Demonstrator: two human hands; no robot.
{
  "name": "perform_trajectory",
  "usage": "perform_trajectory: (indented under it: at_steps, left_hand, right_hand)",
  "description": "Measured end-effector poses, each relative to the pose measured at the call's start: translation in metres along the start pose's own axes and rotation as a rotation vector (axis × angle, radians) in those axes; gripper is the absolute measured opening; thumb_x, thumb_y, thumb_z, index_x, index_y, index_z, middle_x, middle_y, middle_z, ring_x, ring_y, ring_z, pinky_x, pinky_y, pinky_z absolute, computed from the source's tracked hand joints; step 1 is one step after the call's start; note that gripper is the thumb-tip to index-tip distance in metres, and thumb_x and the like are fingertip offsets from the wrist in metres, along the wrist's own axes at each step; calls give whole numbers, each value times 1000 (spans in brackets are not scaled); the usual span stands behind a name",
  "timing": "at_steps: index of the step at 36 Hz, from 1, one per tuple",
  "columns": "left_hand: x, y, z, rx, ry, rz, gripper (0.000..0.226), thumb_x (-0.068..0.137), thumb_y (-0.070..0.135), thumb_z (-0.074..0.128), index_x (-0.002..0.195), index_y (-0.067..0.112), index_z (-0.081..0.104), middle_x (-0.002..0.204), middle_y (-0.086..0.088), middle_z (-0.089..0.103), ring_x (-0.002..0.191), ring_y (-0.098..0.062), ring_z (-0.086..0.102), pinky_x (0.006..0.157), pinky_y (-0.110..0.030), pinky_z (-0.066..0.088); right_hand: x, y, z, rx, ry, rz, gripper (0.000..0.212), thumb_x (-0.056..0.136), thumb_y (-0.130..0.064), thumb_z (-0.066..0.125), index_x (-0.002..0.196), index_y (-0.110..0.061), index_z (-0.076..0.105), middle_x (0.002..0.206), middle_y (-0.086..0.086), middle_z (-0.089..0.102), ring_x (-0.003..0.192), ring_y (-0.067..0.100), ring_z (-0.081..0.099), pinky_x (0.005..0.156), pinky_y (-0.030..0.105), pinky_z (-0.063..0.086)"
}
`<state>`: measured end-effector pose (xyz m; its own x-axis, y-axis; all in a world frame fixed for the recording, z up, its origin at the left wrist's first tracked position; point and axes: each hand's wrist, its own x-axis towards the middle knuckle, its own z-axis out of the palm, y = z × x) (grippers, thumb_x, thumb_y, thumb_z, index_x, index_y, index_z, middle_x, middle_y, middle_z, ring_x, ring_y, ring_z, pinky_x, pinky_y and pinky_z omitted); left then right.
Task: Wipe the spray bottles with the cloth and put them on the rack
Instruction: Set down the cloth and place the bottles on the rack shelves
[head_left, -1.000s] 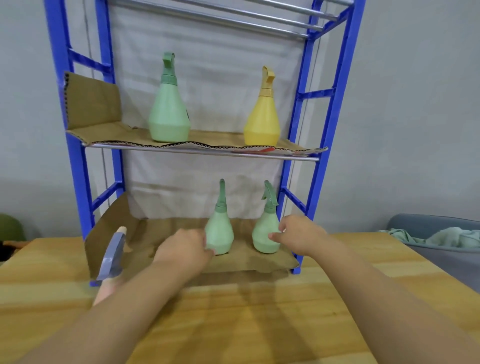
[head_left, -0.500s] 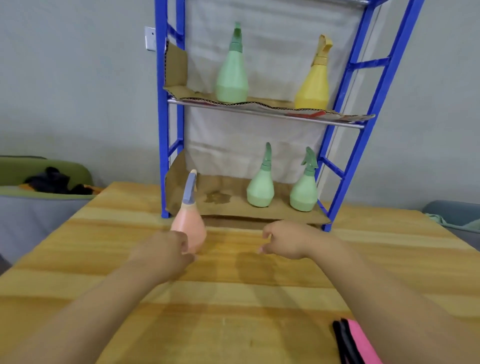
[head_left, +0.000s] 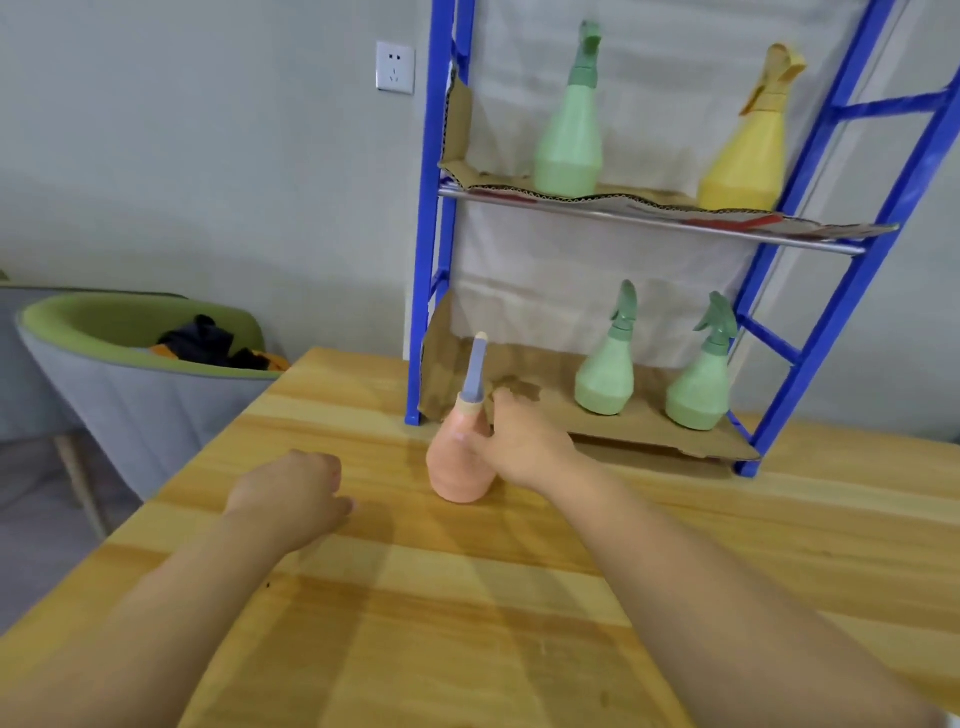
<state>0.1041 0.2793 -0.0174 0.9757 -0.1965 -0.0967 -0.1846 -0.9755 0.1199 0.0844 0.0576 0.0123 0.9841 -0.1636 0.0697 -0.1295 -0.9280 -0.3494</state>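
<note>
Table (head_left: 675, 545): wooden. It carries the rack and the one bottle not yet shelved.

Rack (head_left: 435, 208): blue frame, standing beyond the grip and to its right. Its two shelves hold four bottles. The lower shelf (head_left: 649, 431), lined with cardboard, has bare space at its left end, just behind the gripping hand.

Pink bottle (head_left: 457, 473): stands upright on the table in front of the rack's left post, long axis vertical. Its grey-blue spray head (head_left: 474, 374) points straight up above the grip.

Right hand (head_left: 524, 447): wrapped round the pink bottle's neck and shoulder from the bottle's right side, thumb across the near face. The bottle's body lies immediately left of and below the palm.

Left hand (head_left: 288, 493): low over the table, well to the left of the bottle, fingers loosely curled and holding nothing. The right hand is plainly the nearer.

Cloth: not in view. Judgement: the next move turns on lifting the bottle straight up along its axis and bringing it back toward a cloth.

Change: half a second ago the left hand was at the pink bottle and the right hand hung free. The bottle has since passed to the right hand, and the left hand has withdrawn.
</note>
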Motion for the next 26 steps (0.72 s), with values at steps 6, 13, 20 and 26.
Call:
perform_trajectory:
  at_steps: [6,13,20,26]
  left_hand:
    - [8,-6,4,45,-15,23,32,91,49,50,110,23,56,105,0,59,93,-22,59,73,-32,52]
    - [16,-2,9,30,-45,33,31,91,47,50,110,24,56,100,1,55,89,-22,57,72,-30,51]
    - [26,8,9,6,-46,67,32,90,48,52,113,26,55,94,5,51,84,-18,52,65,-26,44]
    - [38,18,4,11,-29,120,34,90,50,51,115,28,54,95,6,50,87,-17,54,67,-25,45]
  right_hand:
    - [13,-15,20,199,69,73,60,87,-53,57,125,-10,41,121,6,53,108,26,55,79,36,46]
    - [20,-11,9,188,37,106,39,92,-39,56,117,-12,45,111,6,60,94,26,58,71,33,43]
    - [14,0,-10,55,2,58,40,91,-44,56,115,-13,50,93,-1,54,79,19,54,61,30,42]
    - [19,15,-31,85,77,76,34,88,-50,57,102,-19,54,92,-2,63,83,20,61,75,40,53]
